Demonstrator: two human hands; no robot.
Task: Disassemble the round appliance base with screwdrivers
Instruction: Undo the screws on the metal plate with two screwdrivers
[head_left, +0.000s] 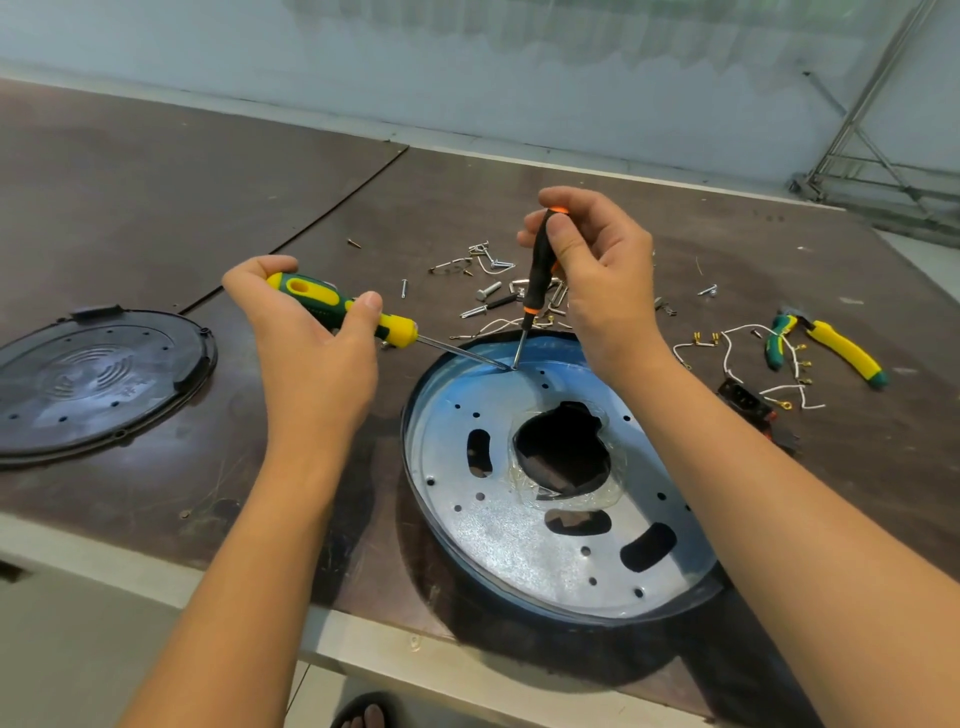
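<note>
The left hand (311, 332) grips a yellow-green screwdriver (343, 309). The right hand (597, 275) pinches a black screwdriver (537, 270). Both tips meet at 1 spot on the round base (519, 545).

Both bare forearms reach forward, the wrists well apart. Left hand (311, 358): fingers and thumb curled round the yellow-green screwdriver (397, 331), held at a low slant. Right hand (608, 291): sits higher, fingertips and thumb pinching the black-orange screwdriver (535, 280), held nearly upright.
</note>
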